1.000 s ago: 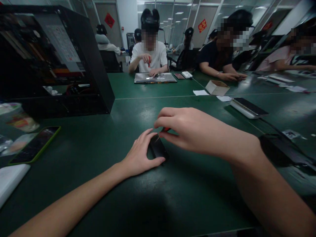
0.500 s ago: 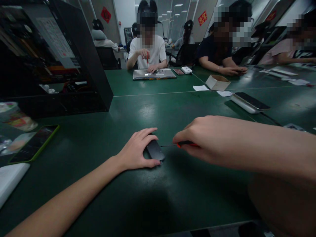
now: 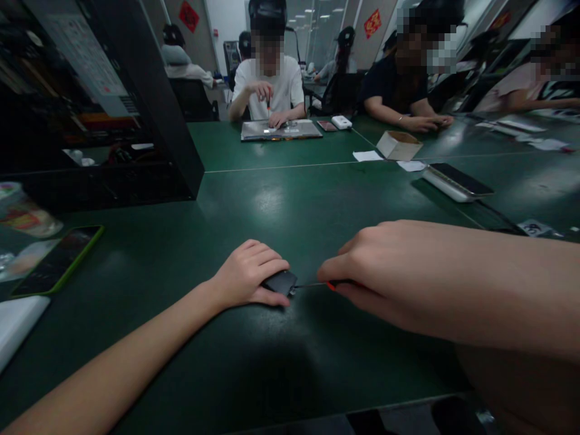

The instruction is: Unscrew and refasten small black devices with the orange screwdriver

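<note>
Right of a green-edged phone (image 3: 58,261) on the table (image 3: 149,260), the left hand (image 3: 251,272) curled its fingers around a dark block while the right hand gripped a red-handled screwdriver (image 3: 333,286), shaft toward the block (image 3: 280,282).

Red diamond sign (image 3: 189,16) and second red sign (image 3: 373,24), mounted at rear: characters blurred, unreadable. White label (image 3: 84,54) on black case (image 3: 158,121): print too small to read.

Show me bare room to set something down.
Green tabletop lies bare beyond the left hand and right hand, and between left hand and green-edged phone. It's crowded around phone and cup, and between the hands, where a thin tool points at a black object.
</note>
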Demonstrator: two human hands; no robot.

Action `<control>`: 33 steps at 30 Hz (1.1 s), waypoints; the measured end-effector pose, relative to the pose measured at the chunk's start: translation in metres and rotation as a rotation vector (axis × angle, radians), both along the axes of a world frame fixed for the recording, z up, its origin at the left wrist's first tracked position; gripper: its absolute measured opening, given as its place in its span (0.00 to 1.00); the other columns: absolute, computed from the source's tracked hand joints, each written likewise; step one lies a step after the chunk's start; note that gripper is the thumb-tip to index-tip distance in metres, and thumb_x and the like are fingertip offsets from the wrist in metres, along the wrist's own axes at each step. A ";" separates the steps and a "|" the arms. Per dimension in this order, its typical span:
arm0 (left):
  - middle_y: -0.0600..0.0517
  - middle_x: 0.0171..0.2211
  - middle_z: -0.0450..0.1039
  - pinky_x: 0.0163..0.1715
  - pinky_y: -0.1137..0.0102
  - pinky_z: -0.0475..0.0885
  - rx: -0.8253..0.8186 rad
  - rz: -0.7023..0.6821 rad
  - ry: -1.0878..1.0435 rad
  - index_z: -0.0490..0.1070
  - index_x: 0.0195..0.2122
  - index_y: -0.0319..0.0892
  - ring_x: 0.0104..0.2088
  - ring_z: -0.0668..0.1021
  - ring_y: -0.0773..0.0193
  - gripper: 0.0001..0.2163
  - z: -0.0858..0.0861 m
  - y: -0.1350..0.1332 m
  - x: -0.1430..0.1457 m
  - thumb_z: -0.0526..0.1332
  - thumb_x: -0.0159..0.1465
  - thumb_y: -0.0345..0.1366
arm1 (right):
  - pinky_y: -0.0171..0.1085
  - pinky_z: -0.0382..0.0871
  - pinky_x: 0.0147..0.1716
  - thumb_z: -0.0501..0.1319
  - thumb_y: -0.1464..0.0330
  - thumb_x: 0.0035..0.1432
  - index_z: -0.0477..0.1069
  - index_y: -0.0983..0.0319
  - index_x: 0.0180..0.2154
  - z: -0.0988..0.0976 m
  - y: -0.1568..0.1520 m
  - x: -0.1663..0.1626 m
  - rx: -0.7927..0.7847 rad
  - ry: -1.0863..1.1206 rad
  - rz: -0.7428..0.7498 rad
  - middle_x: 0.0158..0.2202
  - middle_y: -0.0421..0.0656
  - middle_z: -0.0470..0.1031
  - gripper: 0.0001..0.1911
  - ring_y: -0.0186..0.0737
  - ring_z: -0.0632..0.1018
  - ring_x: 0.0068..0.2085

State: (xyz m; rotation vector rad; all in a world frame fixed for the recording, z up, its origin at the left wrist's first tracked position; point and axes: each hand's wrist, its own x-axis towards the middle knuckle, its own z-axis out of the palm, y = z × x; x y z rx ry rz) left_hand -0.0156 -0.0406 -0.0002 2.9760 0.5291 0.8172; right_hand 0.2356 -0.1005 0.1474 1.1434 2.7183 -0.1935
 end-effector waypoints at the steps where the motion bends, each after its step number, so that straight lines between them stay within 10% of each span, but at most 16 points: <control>1: 0.45 0.39 0.82 0.43 0.61 0.69 -0.003 0.000 -0.002 0.76 0.45 0.38 0.39 0.81 0.54 0.30 0.000 0.000 0.000 0.56 0.65 0.64 | 0.37 0.55 0.27 0.59 0.71 0.59 0.79 0.54 0.34 0.001 0.003 0.000 -0.022 0.002 0.023 0.27 0.39 0.79 0.10 0.38 0.76 0.27; 33: 0.46 0.39 0.81 0.41 0.61 0.69 0.008 0.010 0.041 0.76 0.45 0.39 0.38 0.80 0.54 0.29 0.000 0.000 0.002 0.60 0.63 0.63 | 0.33 0.59 0.28 0.58 0.69 0.63 0.81 0.58 0.38 0.013 0.030 -0.004 -0.272 0.064 0.087 0.32 0.39 0.82 0.12 0.33 0.75 0.26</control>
